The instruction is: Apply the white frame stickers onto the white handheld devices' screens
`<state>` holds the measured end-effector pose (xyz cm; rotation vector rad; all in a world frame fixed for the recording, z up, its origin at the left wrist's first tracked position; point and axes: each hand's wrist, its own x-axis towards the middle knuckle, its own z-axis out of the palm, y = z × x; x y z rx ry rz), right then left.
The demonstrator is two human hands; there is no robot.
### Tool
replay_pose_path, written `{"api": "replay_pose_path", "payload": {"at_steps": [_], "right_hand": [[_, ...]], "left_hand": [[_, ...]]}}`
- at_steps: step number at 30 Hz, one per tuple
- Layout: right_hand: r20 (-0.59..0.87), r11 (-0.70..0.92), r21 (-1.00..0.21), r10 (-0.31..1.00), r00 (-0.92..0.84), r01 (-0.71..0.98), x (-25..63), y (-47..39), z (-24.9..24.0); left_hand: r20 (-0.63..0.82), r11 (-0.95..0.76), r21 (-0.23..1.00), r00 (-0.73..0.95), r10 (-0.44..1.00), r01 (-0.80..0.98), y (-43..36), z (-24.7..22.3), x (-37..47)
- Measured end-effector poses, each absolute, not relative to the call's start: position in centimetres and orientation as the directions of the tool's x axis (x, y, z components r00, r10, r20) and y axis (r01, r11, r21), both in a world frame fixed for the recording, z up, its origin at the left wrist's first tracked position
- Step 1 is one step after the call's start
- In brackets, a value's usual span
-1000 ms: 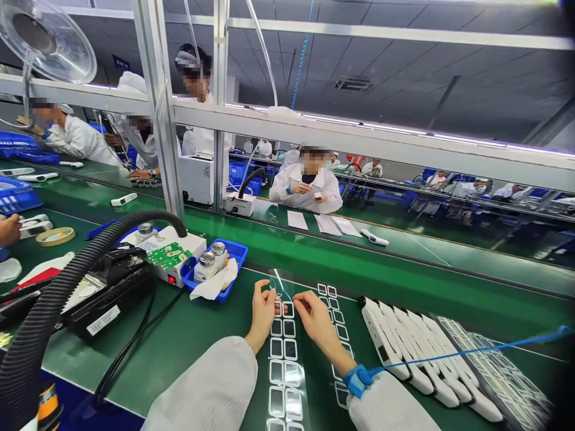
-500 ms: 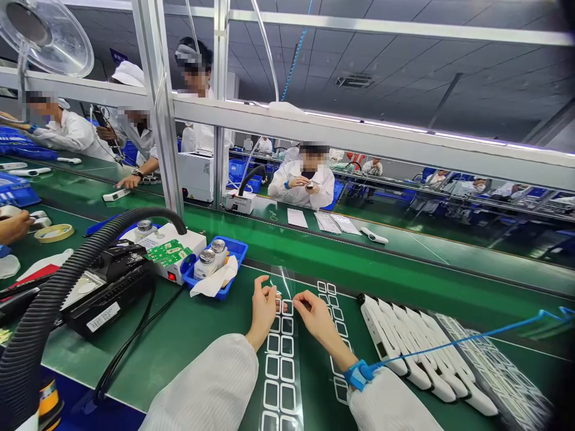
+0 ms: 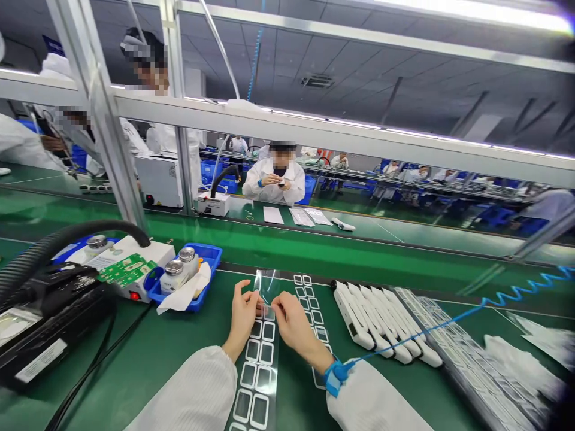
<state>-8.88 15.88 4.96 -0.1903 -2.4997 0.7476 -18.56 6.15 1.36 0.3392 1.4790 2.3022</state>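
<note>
A clear strip (image 3: 272, 372) with two columns of white rounded frames, which look like adhesive frames, lies lengthwise in front of me. My left hand (image 3: 244, 314) pinches it near the upper end, index finger raised. My right hand (image 3: 291, 323) has thumb and fingertips pressed together over the strip's top right frame, close to the left fingertips. What lies in that pinch is too small to make out. Right of my right wrist, partly covered by it, is a second strip of white frames (image 3: 309, 302). A blue wrist strap (image 3: 335, 376) circles my right wrist.
Several white handheld devices (image 3: 377, 317) lie in a row to the right, beside more frame sheets (image 3: 467, 353). A blue coiled cord (image 3: 449, 323) crosses above them. On the left are a blue tray (image 3: 197, 302) with metal-capped bottles, a black machine (image 3: 49, 323) and a hose (image 3: 90, 230). A co-worker (image 3: 274, 176) sits opposite.
My view has swung to the right, so more sheets show on that side. My right fingertips have moved from the strip's right edge onto its top frame, nearer my left hand.
</note>
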Motion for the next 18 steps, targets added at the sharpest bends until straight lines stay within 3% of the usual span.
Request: {"api": "replay_pose_path", "payload": {"at_steps": [7, 11, 18], "right_hand": [[0.489, 0.899, -0.438, 0.226, -0.842, -0.013, -5.6, 16.0, 5.4], [0.462, 0.942, -0.185, 0.336, -0.821, 0.282, -4.3, 22.4, 6.1], [0.4, 0.802, 0.03, 0.538, -0.742, 0.597, -3.1, 30.5, 5.1]], "left_hand": [[-0.052, -0.357, 0.911, -0.916, 0.397, -0.207, 6.0, 0.6, -19.8], [-0.038, -0.321, 0.933, -0.931, 0.364, -0.163, 5.8, 0.0, -21.0], [0.089, -0.2, 0.979, -0.954, 0.286, 0.031, 6.1, -0.8, -21.5]]}}
